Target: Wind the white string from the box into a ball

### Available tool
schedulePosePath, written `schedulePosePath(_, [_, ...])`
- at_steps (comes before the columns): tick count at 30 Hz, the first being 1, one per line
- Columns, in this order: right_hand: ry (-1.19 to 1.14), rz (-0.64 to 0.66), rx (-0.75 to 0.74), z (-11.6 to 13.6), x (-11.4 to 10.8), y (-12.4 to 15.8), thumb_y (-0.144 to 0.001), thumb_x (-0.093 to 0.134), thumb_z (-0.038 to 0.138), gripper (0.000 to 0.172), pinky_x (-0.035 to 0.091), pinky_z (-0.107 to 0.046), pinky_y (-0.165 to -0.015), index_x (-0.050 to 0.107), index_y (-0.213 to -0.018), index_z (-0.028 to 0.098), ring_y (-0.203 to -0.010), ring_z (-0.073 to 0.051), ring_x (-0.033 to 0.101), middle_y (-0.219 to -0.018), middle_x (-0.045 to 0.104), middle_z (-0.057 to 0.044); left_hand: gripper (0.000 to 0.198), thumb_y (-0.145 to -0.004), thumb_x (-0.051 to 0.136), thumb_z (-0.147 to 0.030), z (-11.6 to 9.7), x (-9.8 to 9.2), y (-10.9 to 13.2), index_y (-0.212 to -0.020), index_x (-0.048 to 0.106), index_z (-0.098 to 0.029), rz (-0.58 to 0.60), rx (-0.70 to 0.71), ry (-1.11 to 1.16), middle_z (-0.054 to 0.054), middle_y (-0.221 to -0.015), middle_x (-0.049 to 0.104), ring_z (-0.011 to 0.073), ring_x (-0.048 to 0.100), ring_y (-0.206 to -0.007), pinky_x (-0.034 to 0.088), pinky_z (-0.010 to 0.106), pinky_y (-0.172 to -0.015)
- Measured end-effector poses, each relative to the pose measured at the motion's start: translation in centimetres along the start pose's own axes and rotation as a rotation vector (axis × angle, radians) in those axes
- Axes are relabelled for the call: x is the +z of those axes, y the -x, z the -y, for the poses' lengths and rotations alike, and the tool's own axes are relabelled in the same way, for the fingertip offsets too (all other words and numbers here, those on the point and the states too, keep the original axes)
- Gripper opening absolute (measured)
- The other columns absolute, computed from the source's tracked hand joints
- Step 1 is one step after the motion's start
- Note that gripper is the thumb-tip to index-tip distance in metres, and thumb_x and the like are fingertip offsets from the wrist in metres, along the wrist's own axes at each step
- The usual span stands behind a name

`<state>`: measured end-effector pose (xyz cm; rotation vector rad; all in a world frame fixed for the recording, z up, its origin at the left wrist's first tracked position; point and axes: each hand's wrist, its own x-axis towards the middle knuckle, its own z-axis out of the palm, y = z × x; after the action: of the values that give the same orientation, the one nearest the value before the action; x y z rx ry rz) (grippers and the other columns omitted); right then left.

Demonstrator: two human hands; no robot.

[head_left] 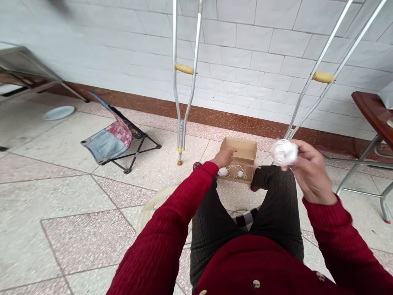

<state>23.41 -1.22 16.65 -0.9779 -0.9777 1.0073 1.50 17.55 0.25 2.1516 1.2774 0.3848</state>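
In the head view, my right hand point(313, 174) is raised above the right knee, its fingers closed on a ball of white yarn point(284, 152). A thin white strand point(264, 160) trails from this ball down toward an open cardboard box point(241, 150) on the floor between my feet. Inside the box lie a white yarn ball point(223, 172) and a smaller white ball point(240, 174), with loose strand curving between them. My left hand point(225, 157) reaches over the box's left side, fingers stretched out and nothing visible in them.
Two crutches with yellow grips, one left point(184, 69) and one right point(323, 77), lean on the tiled wall. A folding stool point(110, 143) and a pale plate point(59, 112) are at left. A brown chair point(374, 114) stands at right. Beside my left leg is a pale round thing point(150, 209).
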Motion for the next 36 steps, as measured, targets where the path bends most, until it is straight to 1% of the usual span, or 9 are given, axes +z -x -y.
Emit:
schedulePosePath(3, [-0.004,0.041,0.216,-4.2,0.0,-2.0,-0.063,0.079,0.018,0.033,0.056,-0.023,-0.051,0.073,-0.095,0.021,-0.072,-0.015,0.064,-0.090,0.070,-0.003,0.045,-0.084,0.055,-0.017,-2.3,2.5,1.6,-0.129,0.058,-0.017,-0.034,0.078,0.403,0.010,-0.114,0.069,0.0201,0.066,-0.101,0.050,0.031,-0.090])
schedulePosePath(6, [-0.010,0.083,0.361,-6.8,-0.2,-2.8,-0.062,0.079,0.021,0.032,0.057,-0.022,-0.052,0.072,-0.094,0.020,-0.071,-0.014,0.064,-0.087,0.070,-0.002,0.045,-0.085,0.058,-0.023,-5.9,3.2,3.2,-0.129,0.057,-0.016,-0.032,0.211,0.772,0.011,-0.125,0.065,0.0215,0.060,-0.115,0.045,0.034,-0.100])
schedulePosePath(9, [-0.014,0.096,0.389,-7.6,0.0,-2.9,-0.061,0.079,0.022,0.032,0.056,-0.022,-0.051,0.071,-0.092,0.019,-0.070,-0.014,0.064,-0.087,0.070,-0.002,0.043,-0.080,0.068,-0.031,-8.5,3.6,4.8,-0.120,0.062,-0.015,0.025,0.217,0.927,0.010,-0.116,0.069,0.0232,0.062,-0.109,0.045,0.036,-0.099])
schedulePosePath(12, [0.016,0.091,0.351,-7.6,0.1,-2.9,-0.061,0.077,0.021,0.031,0.056,-0.023,-0.052,0.070,-0.091,0.019,-0.069,-0.014,0.063,-0.088,0.069,-0.002,0.034,-0.084,0.065,-0.040,-9.6,4.2,6.7,-0.104,0.067,-0.013,0.090,0.155,1.024,0.008,-0.094,0.073,0.0206,0.067,-0.092,0.048,0.034,-0.090])
schedulePosePath(15, [0.065,0.057,0.298,-8.0,-0.1,-3.0,-0.059,0.077,0.018,0.033,0.056,-0.023,-0.052,0.070,-0.091,0.019,-0.071,-0.014,0.063,-0.087,0.069,-0.002,0.033,-0.087,0.060,-0.043,-9.5,4.9,8.4,-0.077,0.068,-0.013,0.142,0.111,1.001,0.005,-0.069,0.069,0.0175,0.066,-0.074,0.050,0.031,-0.080])
schedulePosePath(18, [0.104,0.024,0.273,-8.9,-0.6,-3.5,-0.056,0.077,0.017,0.034,0.055,-0.022,-0.049,0.069,-0.089,0.019,-0.071,-0.015,0.063,-0.084,0.068,-0.001,0.037,-0.087,0.060,-0.044,-8.6,5.5,9.6,-0.065,0.066,-0.014,0.190,0.094,0.925,0.005,-0.067,0.069,0.0172,0.065,-0.073,0.050,0.029,-0.078])
schedulePosePath(26, [0.049,-0.049,0.302,-10.3,-1.5,-4.0,-0.061,0.075,0.024,0.032,0.057,-0.024,-0.053,0.067,-0.091,0.020,-0.073,-0.014,0.064,-0.091,0.068,-0.002,0.035,-0.092,0.054,-0.043,-5.3,4.3,10.8,-0.078,0.069,-0.014,0.266,0.115,0.883,0.005,-0.076,0.072,0.0192,0.067,-0.087,0.047,0.032,-0.090])
schedulePosePath(32, [0.369,-0.119,0.030,-13.1,-2.5,-4.9,-0.060,0.071,0.023,0.034,0.055,-0.028,-0.051,0.065,-0.093,0.018,-0.081,-0.020,0.060,-0.090,0.064,-0.004,0.033,-0.092,0.055,-0.040,-6.7,3.2,12.2,-0.076,0.067,-0.014,0.378,0.136,0.772,0.003,-0.067,0.070,0.0165,0.066,-0.078,0.048,0.028,-0.082])
schedulePosePath(36, [0.633,-0.043,-0.084,-15.1,-3.4,-4.6,-0.062,0.068,0.021,0.032,0.054,-0.033,-0.068,0.066,-0.094,0.018,-0.085,-0.020,0.059,-0.091,0.066,-0.004,0.036,-0.092,0.054,-0.039,-7.1,2.2,13.0,-0.072,0.069,-0.014,0.410,0.125,0.734,0.003,-0.064,0.069,0.0156,0.065,-0.073,0.048,0.026,-0.078])
